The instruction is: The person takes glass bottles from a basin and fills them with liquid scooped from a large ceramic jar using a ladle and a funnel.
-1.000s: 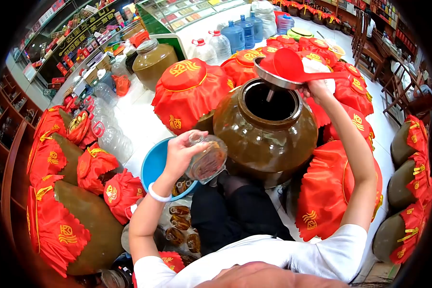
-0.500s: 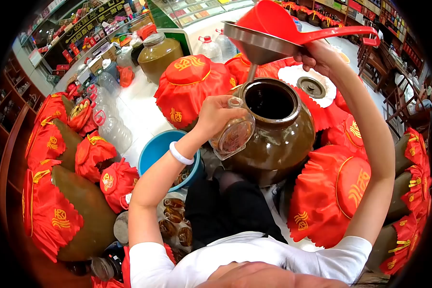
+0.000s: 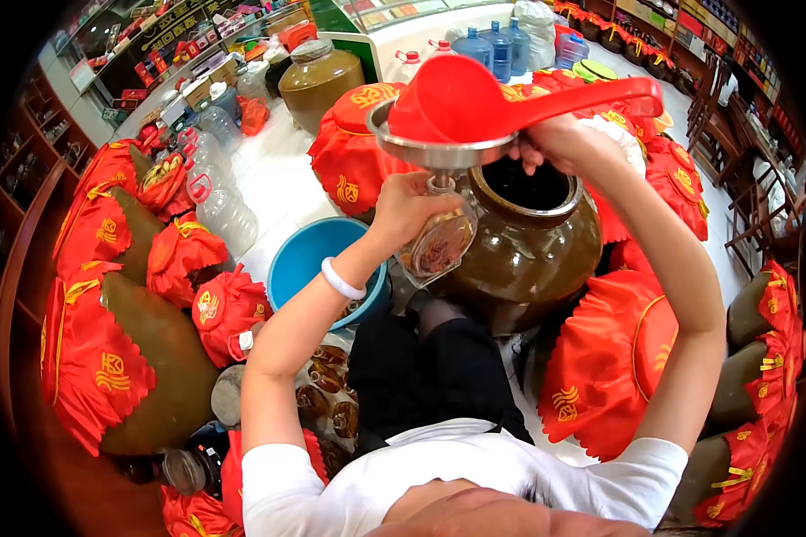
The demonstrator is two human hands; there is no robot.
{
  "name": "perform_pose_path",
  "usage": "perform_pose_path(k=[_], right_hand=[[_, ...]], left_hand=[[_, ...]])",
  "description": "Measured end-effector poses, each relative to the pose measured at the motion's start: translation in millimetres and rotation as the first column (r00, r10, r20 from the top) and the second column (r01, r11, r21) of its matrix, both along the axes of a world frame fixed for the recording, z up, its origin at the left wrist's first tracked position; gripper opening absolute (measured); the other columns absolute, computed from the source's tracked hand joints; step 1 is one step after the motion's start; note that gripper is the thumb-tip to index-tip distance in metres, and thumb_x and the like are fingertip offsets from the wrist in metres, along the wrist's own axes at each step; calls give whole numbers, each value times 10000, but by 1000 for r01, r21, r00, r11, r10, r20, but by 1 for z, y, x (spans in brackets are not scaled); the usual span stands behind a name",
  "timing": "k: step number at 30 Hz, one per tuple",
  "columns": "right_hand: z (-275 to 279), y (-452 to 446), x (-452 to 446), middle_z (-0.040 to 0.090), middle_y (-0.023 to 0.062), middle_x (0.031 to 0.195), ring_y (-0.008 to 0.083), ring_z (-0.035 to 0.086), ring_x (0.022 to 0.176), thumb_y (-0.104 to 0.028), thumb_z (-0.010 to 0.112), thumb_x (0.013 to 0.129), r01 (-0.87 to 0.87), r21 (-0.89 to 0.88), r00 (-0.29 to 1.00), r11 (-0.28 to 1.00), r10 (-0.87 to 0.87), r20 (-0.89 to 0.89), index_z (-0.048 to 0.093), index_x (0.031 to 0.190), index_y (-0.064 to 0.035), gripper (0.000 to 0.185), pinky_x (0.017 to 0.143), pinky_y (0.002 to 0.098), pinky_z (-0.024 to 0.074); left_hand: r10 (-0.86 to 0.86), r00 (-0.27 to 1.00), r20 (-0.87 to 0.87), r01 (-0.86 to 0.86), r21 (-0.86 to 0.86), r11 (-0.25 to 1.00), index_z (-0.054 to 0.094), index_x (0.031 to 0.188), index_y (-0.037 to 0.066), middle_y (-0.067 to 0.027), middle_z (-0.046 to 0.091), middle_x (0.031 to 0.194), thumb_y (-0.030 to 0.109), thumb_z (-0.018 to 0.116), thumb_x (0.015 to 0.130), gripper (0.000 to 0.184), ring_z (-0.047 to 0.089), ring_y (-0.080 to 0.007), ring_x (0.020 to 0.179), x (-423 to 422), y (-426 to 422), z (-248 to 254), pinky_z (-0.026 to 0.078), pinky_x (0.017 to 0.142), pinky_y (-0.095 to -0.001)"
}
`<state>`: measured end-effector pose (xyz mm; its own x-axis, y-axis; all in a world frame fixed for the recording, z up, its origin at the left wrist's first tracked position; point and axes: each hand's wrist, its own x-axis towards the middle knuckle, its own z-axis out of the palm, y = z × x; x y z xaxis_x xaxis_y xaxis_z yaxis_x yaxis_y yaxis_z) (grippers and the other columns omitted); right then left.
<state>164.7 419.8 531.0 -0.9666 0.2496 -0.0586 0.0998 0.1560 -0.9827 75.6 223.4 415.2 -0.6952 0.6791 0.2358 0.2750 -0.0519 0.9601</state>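
Note:
My left hand [image 3: 412, 213] grips a clear glass bottle [image 3: 441, 240] by its upper part; something reddish-brown shows in it. A metal funnel [image 3: 439, 157] sits over the bottle's mouth, its spout at the neck. My right hand [image 3: 555, 145] is closed at the funnel's right side, under the handle of a red plastic ladle [image 3: 461, 100]. The ladle's bowl rests in the funnel. Just right of the bottle stands a large brown glazed jar [image 3: 533, 259] with its dark mouth uncovered.
A blue basin [image 3: 309, 259] stands on the floor left of the jar. Small filled bottles [image 3: 327, 380] lie near my left elbow. Red-cloth-covered jars [image 3: 604, 358] stand on both sides. Empty plastic jugs [image 3: 224, 210] and a lidded brown jar [image 3: 321, 85] are farther back.
The funnel and ladle have moved left from above the open jar to over the bottle. My left hand has raised the bottle up and rightward, and the spout now meets its neck.

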Motion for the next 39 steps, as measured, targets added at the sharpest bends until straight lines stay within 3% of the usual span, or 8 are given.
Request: perform_pose_path(k=[6,9,16,27,34,36,37,39], right_hand=[[-42,-10,-10,629,111,684,155,590,464,-275,556,896,-204,76,971,976,192,146,619,804,23,318,418,240,502],[-43,-17,0,647,181,760,192,640,537,-486,427,937,-326,-211,924,922,358,136,572,931,46,552,473,292,561],[-9,-13,31,641,273,895,245,651,540,-552,323,937,-234,-509,845,829,432,315,518,1057,67,660,464,339,566],[-22,-91,63,641,228,846,243,628,567,-115,499,846,-383,-476,843,792,510,171,542,950,129,269,493,367,552],[-26,-101,65,604,179,636,253,625,538,-78,498,794,-295,-171,935,940,321,151,555,824,107,195,502,367,544],[-26,-101,68,610,135,682,180,601,515,-53,486,782,-405,326,914,854,380,142,483,1171,69,407,496,308,498],[-21,-107,74,613,215,678,288,644,601,-65,500,765,-383,404,922,831,368,119,528,894,76,194,583,400,507],[-42,-105,76,621,240,733,369,629,714,-74,500,790,-303,577,924,759,382,-17,489,1101,50,335,634,452,490]], left_hand=[[156,977,-146,-104,313,944,599,1050,-65,-115,660,1028,8,769,670,423,619,-131,892,18,-19,-19,496,750,-291],[202,975,-89,-173,256,951,627,998,-56,-97,679,971,40,762,692,348,629,-139,876,17,-33,-41,497,751,-286],[269,962,39,-270,39,962,662,909,-42,-84,692,794,105,730,715,253,608,-81,672,7,-63,-83,474,579,-246],[310,948,70,-317,156,935,672,912,-45,-68,685,894,-22,710,703,213,618,-122,806,19,-70,-79,489,716,-267],[302,927,-224,-267,174,948,587,1086,8,-83,619,1074,-22,750,658,458,591,-199,957,17,-78,-78,471,829,-334],[326,921,-214,-290,182,939,584,1091,8,-83,618,1079,-12,758,655,470,591,-202,960,14,-77,-81,473,828,-335],[352,913,-204,-315,192,929,580,1097,8,-83,617,1085,-2,766,653,482,591,-206,964,14,-78,-81,474,827,-336],[362,919,-160,-327,208,922,583,1091,6,-85,618,1084,3,768,653,476,591,-205,966,14,-80,-78,474,829,-338]])
